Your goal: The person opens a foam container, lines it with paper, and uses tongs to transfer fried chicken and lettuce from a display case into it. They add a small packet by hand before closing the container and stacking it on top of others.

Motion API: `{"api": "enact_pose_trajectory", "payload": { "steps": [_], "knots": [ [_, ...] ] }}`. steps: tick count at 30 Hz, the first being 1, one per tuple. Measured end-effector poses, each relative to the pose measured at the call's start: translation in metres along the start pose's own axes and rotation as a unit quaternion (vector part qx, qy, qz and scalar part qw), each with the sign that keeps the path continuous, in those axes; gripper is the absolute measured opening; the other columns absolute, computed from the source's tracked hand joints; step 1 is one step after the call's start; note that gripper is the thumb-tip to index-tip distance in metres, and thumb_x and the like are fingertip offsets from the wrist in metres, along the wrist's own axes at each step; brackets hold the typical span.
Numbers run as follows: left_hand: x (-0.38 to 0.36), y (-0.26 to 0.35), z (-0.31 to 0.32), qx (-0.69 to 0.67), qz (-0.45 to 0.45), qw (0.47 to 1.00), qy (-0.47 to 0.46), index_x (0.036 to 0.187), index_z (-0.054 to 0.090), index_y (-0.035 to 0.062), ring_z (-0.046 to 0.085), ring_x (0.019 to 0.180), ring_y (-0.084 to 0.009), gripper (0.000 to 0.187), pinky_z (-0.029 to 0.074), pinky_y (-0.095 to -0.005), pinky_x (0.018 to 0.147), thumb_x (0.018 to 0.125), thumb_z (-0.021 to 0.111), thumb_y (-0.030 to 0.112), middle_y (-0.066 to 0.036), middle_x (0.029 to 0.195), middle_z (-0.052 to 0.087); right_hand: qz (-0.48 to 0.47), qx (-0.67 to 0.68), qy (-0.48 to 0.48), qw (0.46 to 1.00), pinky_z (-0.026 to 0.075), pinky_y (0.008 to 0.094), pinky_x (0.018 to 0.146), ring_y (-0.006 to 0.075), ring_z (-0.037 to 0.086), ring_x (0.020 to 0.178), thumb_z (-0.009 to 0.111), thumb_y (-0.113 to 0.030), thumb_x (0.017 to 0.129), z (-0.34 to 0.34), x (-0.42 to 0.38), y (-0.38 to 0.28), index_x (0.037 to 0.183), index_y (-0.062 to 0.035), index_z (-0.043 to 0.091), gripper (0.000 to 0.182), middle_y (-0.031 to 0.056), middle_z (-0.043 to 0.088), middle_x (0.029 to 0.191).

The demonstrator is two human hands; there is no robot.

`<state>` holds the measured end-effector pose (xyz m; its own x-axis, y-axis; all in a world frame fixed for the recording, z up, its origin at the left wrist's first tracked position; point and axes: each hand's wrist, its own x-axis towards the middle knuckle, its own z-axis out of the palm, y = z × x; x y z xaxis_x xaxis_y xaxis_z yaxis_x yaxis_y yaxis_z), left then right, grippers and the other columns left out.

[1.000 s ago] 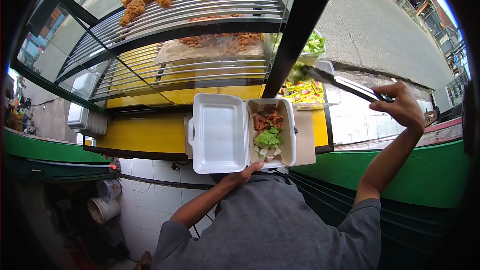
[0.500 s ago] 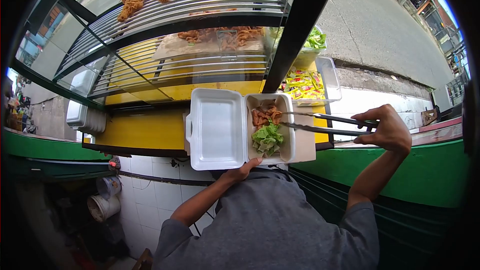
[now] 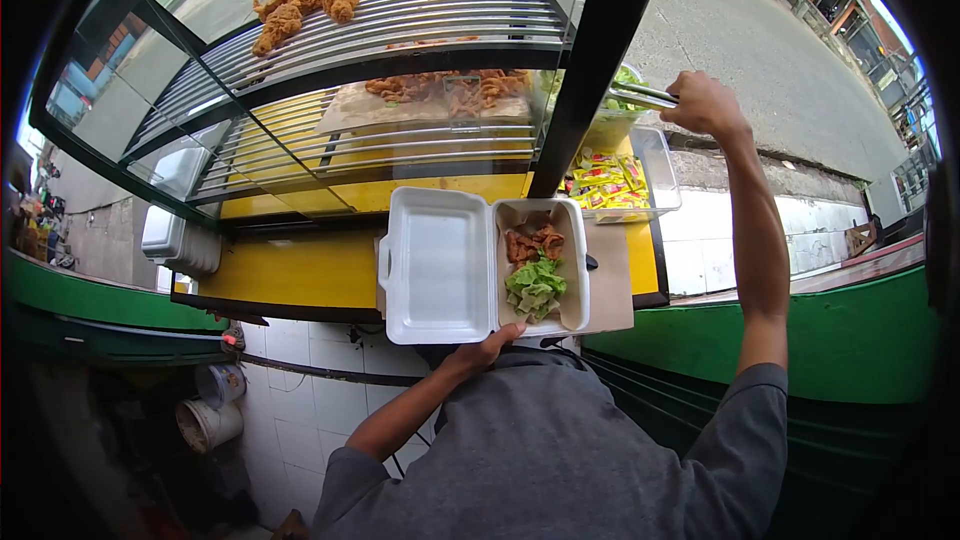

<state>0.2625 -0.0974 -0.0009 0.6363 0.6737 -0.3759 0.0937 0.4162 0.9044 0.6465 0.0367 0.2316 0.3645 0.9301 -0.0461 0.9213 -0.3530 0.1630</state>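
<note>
My left hand (image 3: 482, 352) grips the near edge of an opened white foam takeaway box (image 3: 438, 265), thumb over the rim. In the box's paper-lined right half are browned fried pieces (image 3: 537, 243), with green lettuce (image 3: 537, 285) on the near side. Up at the right, my right hand (image 3: 708, 105) is closed around dark metal tongs (image 3: 648, 94). Their tips reach over a clear tub (image 3: 608, 130) of lettuce, partly behind the black post; whether they grip a leaf I cannot make out.
A clear bin (image 3: 660, 172) holds yellow sachets (image 3: 607, 182) right of the black post (image 3: 603, 60). Fried chicken (image 3: 325, 2) lies on the upper rack of a glass case (image 3: 450, 10), smaller fried pieces (image 3: 485, 90) below. Stacked foam boxes (image 3: 180, 235) stand at left.
My right hand has carried the tongs away from the foam box, up to the lettuce tub. The lettuce and fried pieces stay in the box, and my left hand keeps its hold.
</note>
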Motion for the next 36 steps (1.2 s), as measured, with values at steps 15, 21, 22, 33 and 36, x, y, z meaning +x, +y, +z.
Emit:
{"api": "enact_pose_trajectory", "payload": {
  "steps": [15, 21, 22, 33, 36],
  "knots": [
    [0.005, -0.004, -0.003, -0.022, 0.007, 1.0, -0.019, 0.111, 0.064, -0.0027, 0.06, 0.095, -0.0163, 0.037, 0.047, -0.0288, 0.087, 0.091, 0.063, 0.028, -0.007, 0.104, 0.066, -0.083, 0.176, -0.019, 0.981, 0.042, 0.0322, 0.057, 0.0151, 0.054, 0.056, 0.074, -0.027, 0.069, -0.053, -0.084, 0.044, 0.1, -0.0048, 0.076, 0.038, 0.0099, 0.064, 0.063],
    [0.006, -0.006, -0.005, 0.006, 0.03, 0.999, -0.021, 0.112, 0.064, -0.0026, 0.061, 0.095, -0.0169, 0.035, 0.048, -0.0297, 0.086, 0.091, 0.064, 0.026, -0.008, 0.104, 0.067, -0.06, 0.241, -0.116, 0.962, 0.052, 0.0303, 0.07, 0.0198, 0.068, 0.068, 0.082, -0.024, 0.061, -0.052, -0.154, 0.045, 0.1, 0.0008, 0.074, 0.047, 0.0151, 0.073, 0.081],
    [0.008, -0.01, -0.005, -0.003, 0.029, 0.999, -0.022, 0.112, 0.064, -0.0027, 0.061, 0.095, -0.0171, 0.035, 0.049, -0.0298, 0.085, 0.091, 0.064, 0.026, -0.008, 0.104, 0.067, -0.078, 0.242, -0.139, 0.957, 0.053, 0.0307, 0.072, 0.0201, 0.069, 0.07, 0.083, -0.022, 0.062, -0.046, -0.158, 0.041, 0.1, 0.0003, 0.074, 0.046, 0.0156, 0.073, 0.083],
    [0.002, -0.025, -0.007, -0.061, -0.014, 0.998, -0.021, 0.109, 0.065, -0.0032, 0.06, 0.092, -0.0152, 0.035, 0.047, -0.0276, 0.085, 0.092, 0.062, 0.027, -0.006, 0.1, 0.066, -0.161, 0.249, -0.189, 0.936, 0.056, 0.0315, 0.071, 0.021, 0.07, 0.069, 0.084, -0.019, 0.062, -0.014, -0.167, 0.014, 0.1, -0.0038, 0.075, 0.043, 0.014, 0.073, 0.085],
    [0.003, -0.041, -0.01, -0.125, -0.08, 0.988, -0.05, 0.109, 0.065, -0.0035, 0.059, 0.092, -0.0146, 0.038, 0.046, -0.0266, 0.086, 0.094, 0.06, 0.031, -0.004, 0.1, 0.066, -0.185, 0.238, -0.212, 0.93, 0.055, 0.0317, 0.07, 0.0214, 0.071, 0.069, 0.084, -0.022, 0.063, -0.006, -0.166, -0.003, 0.1, -0.003, 0.075, 0.042, 0.0142, 0.073, 0.083]
  ]
}}
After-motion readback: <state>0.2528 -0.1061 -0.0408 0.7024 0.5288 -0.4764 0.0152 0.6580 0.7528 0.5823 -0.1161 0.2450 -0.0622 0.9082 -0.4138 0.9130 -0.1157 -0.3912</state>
